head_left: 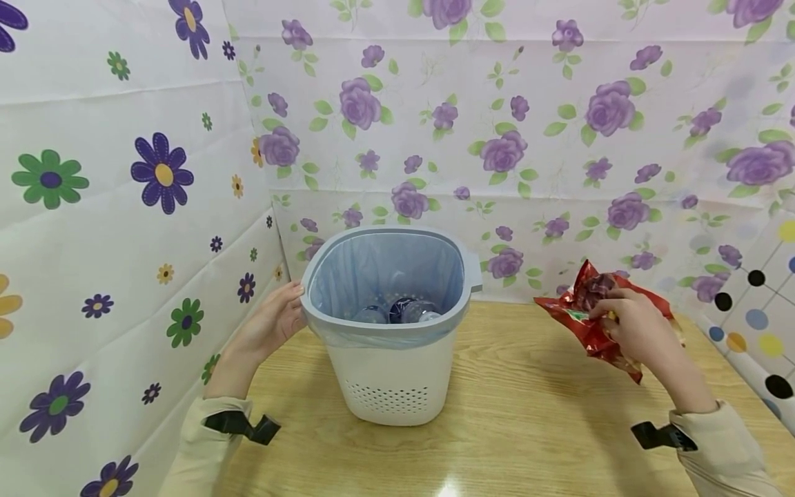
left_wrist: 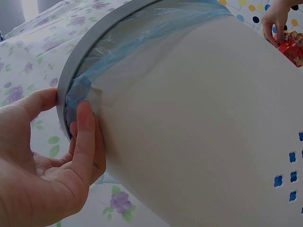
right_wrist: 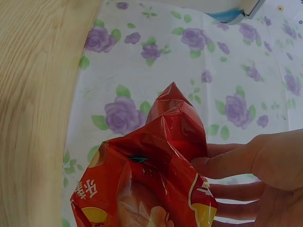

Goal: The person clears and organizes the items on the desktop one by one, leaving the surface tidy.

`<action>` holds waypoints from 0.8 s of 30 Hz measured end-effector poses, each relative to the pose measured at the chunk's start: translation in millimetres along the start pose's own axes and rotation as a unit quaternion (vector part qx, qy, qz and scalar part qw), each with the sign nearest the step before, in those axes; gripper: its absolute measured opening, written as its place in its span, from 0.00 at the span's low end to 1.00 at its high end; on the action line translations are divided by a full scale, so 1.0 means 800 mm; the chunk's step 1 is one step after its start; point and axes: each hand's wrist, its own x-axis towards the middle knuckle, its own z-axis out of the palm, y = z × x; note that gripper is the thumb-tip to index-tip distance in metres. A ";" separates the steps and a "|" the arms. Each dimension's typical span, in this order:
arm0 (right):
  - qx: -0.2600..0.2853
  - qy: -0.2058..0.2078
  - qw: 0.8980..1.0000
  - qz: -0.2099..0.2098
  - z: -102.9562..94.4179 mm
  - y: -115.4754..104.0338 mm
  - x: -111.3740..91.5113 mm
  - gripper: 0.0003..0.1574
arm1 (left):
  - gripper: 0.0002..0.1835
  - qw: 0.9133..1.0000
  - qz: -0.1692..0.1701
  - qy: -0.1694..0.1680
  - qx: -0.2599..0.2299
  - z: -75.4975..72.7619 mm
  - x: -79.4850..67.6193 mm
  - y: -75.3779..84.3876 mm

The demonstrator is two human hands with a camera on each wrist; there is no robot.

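A white waste bin (head_left: 397, 369) with a grey rim stands upright on the table, lined with a translucent blue bag (head_left: 391, 266). Several clear, dark-topped items that look like plastic bottles (head_left: 425, 312) lie inside it. My left hand (head_left: 270, 328) grips the bin's rim at its left side; the left wrist view shows thumb and fingers (left_wrist: 85, 137) on either side of the rim and the folded liner edge. Over to the right, my right hand (head_left: 640, 328) holds a crumpled red snack bag (right_wrist: 142, 151) by its side. Some of its fingers are hidden behind the bag.
The wood-grain table (head_left: 497, 414) runs under the bin and both arms. Flower-patterned sheets hang behind (head_left: 435, 172) and at the left (head_left: 112, 241); a dotted sheet (head_left: 754, 297) borders the right. Each sleeve carries a black wrist strap.
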 end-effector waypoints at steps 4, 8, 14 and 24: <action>0.003 -0.003 1.000 -0.002 -0.003 -0.006 0.002 0.09 | 0.14 1.000 0.000 0.001 -0.006 0.000 0.000 0.000; 0.004 0.008 1.000 -0.016 -0.007 -0.012 0.006 0.10 | 0.15 1.000 0.002 -0.001 -0.011 0.000 0.000 0.000; 0.005 0.064 0.996 -0.061 -0.009 -0.021 0.009 0.09 | 0.14 1.000 -0.001 0.005 -0.015 0.000 -0.001 0.000; 0.006 0.125 0.986 -0.109 -0.013 -0.036 0.015 0.11 | 0.14 1.000 -0.003 0.007 -0.006 0.001 -0.002 0.001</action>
